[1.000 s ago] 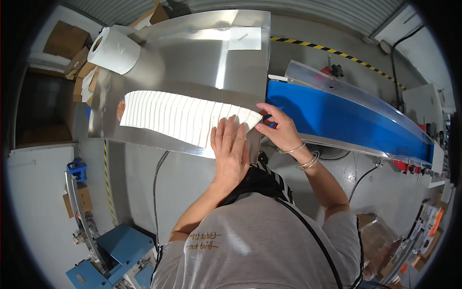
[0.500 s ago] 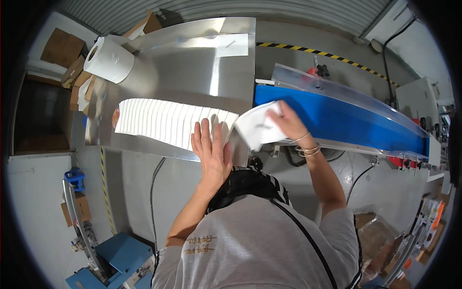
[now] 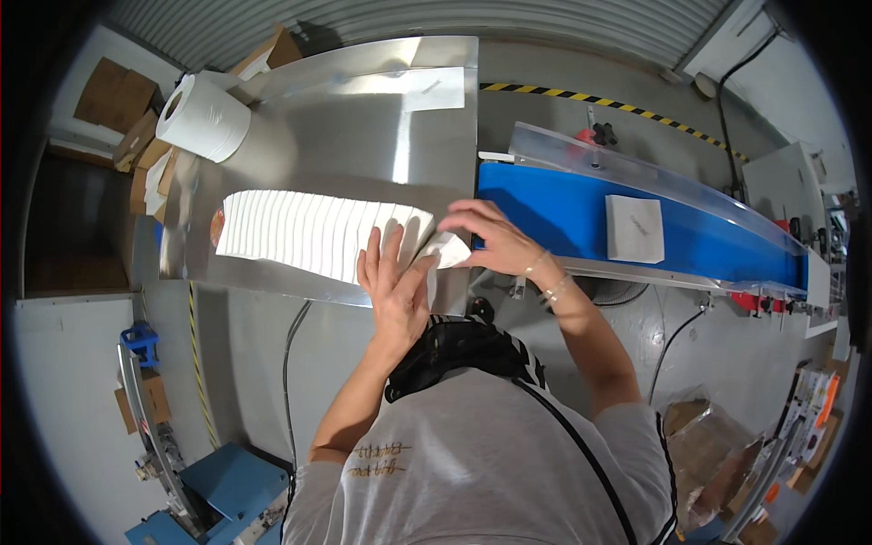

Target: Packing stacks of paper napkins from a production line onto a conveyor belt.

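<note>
Now, at the left of the bare metal table (image 3: pixel 318 150), a large white roll (image 3: pixel 207 123) lies tilted toward its far corner. Nearer the wearer, a fanned row of folded white sheets (image 3: pixel 300 229) stretches rightward, and the left hand (image 3: pixel 398 304) rests on its near right end, fingers extended and slightly spread. At that end a raised white flap (image 3: pixel 452 249) stands out beside the right hand (image 3: pixel 500 247), whose thumb and fingers are parted around it. Farther right, one folded white sheet (image 3: pixel 635 227) lies flat on the blue conveyor belt (image 3: pixel 727 256); half a second ago the right hand was carrying a sheet there, so one appears delivered and the hand is back at the row.

Whether the right fingers actually pinch the flap cannot be told. A reddish round patch (image 3: pixel 217 227) is mostly covered by the row's left end, and the sheet's dark mark is too small to make out.
</note>
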`<control>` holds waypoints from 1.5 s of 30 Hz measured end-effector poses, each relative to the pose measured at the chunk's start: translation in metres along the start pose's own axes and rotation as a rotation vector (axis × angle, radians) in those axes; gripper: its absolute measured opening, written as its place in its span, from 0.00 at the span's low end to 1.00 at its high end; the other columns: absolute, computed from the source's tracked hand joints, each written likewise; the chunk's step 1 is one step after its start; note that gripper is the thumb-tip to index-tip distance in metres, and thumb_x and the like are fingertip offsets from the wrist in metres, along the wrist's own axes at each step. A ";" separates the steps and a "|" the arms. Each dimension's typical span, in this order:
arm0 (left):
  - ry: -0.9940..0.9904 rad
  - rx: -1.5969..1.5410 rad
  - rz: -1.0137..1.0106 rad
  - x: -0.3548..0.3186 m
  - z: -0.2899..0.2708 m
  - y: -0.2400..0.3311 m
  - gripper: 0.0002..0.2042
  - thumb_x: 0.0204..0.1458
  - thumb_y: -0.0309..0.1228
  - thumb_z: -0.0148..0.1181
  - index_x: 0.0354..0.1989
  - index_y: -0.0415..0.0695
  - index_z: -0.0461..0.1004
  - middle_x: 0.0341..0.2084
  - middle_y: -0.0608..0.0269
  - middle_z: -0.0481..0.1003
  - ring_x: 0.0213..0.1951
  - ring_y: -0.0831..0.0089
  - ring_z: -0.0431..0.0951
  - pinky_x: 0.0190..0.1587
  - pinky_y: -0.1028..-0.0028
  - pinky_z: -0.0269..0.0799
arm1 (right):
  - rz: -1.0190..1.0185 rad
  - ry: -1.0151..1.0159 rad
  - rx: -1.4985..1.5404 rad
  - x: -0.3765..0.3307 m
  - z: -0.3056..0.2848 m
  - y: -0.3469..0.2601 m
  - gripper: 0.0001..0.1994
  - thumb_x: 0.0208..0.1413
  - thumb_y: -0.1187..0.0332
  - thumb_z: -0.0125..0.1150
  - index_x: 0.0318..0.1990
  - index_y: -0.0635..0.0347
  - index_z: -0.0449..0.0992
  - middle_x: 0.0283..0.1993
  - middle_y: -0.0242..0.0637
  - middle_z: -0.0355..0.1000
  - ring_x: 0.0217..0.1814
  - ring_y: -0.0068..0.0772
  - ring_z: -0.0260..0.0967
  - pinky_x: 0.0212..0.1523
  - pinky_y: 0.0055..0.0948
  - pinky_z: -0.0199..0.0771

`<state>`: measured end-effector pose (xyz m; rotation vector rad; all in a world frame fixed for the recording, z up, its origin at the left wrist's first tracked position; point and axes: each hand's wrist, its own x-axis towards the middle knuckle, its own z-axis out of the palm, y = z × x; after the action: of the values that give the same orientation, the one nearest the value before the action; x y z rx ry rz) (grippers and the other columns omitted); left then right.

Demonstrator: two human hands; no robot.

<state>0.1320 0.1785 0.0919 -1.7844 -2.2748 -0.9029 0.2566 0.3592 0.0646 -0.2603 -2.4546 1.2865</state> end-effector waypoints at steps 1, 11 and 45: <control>-0.001 -0.006 0.011 0.002 -0.001 0.004 0.17 0.47 0.19 0.58 0.48 0.42 0.75 0.60 0.46 0.61 0.65 0.44 0.52 0.64 0.47 0.41 | 0.005 0.010 -0.006 -0.001 0.001 0.009 0.24 0.42 0.68 0.71 0.49 0.56 0.70 0.56 0.41 0.64 0.61 0.45 0.59 0.61 0.35 0.60; 0.141 -0.017 -0.084 -0.001 0.004 -0.017 0.15 0.48 0.20 0.60 0.46 0.40 0.76 0.57 0.50 0.64 0.62 0.46 0.57 0.61 0.50 0.50 | 0.847 0.721 -0.765 -0.083 -0.066 0.108 0.25 0.49 0.53 0.66 0.46 0.63 0.71 0.39 0.47 0.73 0.39 0.46 0.70 0.38 0.37 0.70; 0.097 0.007 -0.007 0.001 -0.003 -0.036 0.15 0.48 0.27 0.59 0.46 0.49 0.77 0.62 0.53 0.61 0.66 0.47 0.51 0.64 0.48 0.38 | 0.060 -0.019 -0.102 0.028 0.004 -0.002 0.26 0.41 0.66 0.73 0.51 0.48 0.72 0.61 0.40 0.60 0.63 0.46 0.56 0.62 0.37 0.60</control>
<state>0.0978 0.1728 0.0806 -1.6921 -2.2237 -0.9586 0.2296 0.3636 0.0703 -0.3518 -2.5504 1.1946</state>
